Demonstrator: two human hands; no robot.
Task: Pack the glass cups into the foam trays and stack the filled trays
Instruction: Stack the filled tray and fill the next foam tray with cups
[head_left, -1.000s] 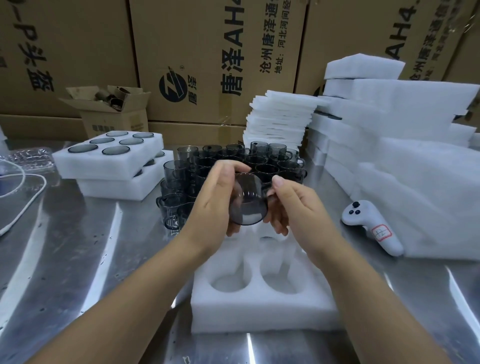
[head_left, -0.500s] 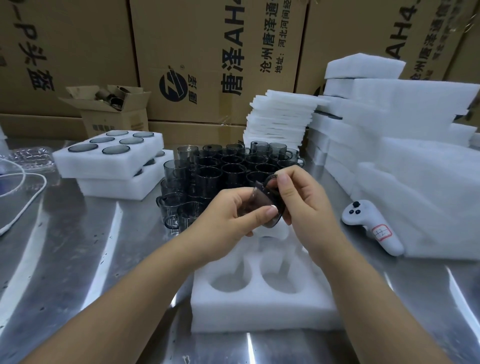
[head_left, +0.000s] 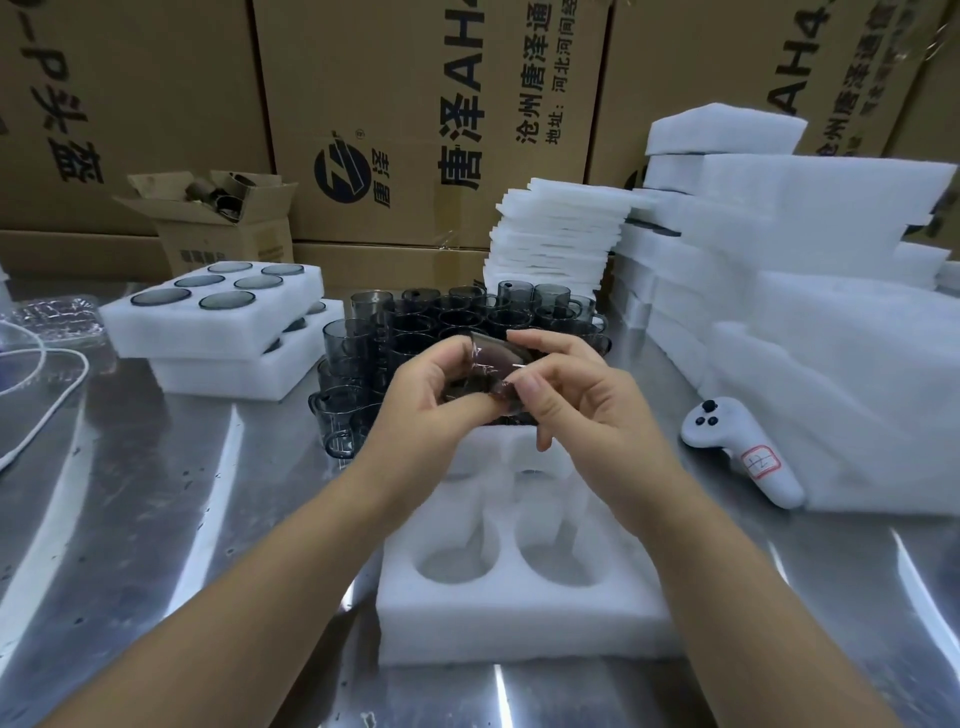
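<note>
A smoky grey glass cup (head_left: 493, 364) is held tilted on its side between both hands, above the far end of a white foam tray (head_left: 519, 618). My left hand (head_left: 431, 395) grips it from the left with curled fingers. My right hand (head_left: 566, 395) pinches it from the right. The tray's near two round pockets are bare; its far pockets are partly hidden by my hands. A cluster of loose grey cups (head_left: 415, 322) stands just behind. Two filled trays (head_left: 218, 306) are stacked at the left.
A white hand controller (head_left: 743, 457) lies right of the tray. Piles of white foam (head_left: 810, 312) and thin foam sheets (head_left: 556, 234) fill the right and back. Cardboard boxes (head_left: 415, 104) wall the rear. A white cable (head_left: 47, 410) and a plastic bag lie far left.
Both hands have turned the cup, from facing me bottom-on to lying on its side, and shifted slightly right and down. The tray and the other cups have not moved.
</note>
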